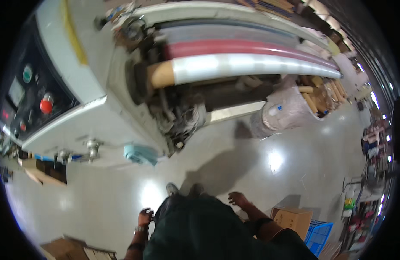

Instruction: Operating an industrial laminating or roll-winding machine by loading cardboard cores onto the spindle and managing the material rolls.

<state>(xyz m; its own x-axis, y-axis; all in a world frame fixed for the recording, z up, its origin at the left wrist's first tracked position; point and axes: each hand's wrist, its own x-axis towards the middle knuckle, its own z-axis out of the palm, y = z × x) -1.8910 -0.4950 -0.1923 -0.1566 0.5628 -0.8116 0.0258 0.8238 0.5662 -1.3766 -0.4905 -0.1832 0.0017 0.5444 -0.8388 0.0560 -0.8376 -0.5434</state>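
Observed left hand (145,216) and right hand (239,199) at either side of dark green garment (191,229), with fingers loosely bent and apart. Found brown cardboard box (291,222) nearest right hand, just beside blue plastic crate (317,236). Located glossy white film roll (252,65) across pale grey metal machine (122,125), well apart from both hands.

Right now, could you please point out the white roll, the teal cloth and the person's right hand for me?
White roll (254,64): head view, middle of its long wrapped surface.
Teal cloth (138,153): head view, middle of its bunched folds.
Right hand (238,199): head view, middle of the hand.
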